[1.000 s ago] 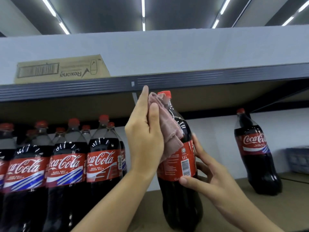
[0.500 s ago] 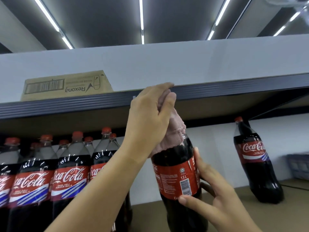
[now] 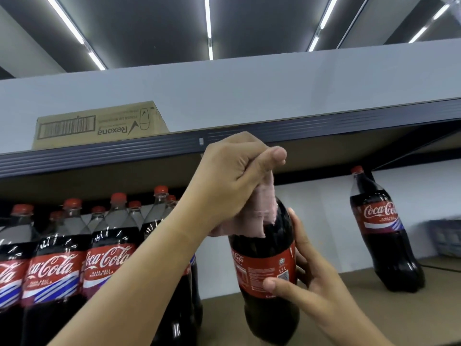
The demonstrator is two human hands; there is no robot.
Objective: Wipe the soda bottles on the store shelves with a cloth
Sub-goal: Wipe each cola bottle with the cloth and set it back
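A left hand (image 3: 237,171) clutches a pink cloth (image 3: 262,211) over a cola bottle's (image 3: 267,265) cap; the right hand (image 3: 306,275) grips its label, at the shelf (image 3: 324,283) front. Likely next: wiping downward.

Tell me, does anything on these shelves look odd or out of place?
Two things. A lone cola bottle stands apart at the right and appears to lean, unlike the packed row of bottles on the left, though the wide lens may exaggerate this. Also, the cardboard box on the upper shelf has its Rexona print upside down.
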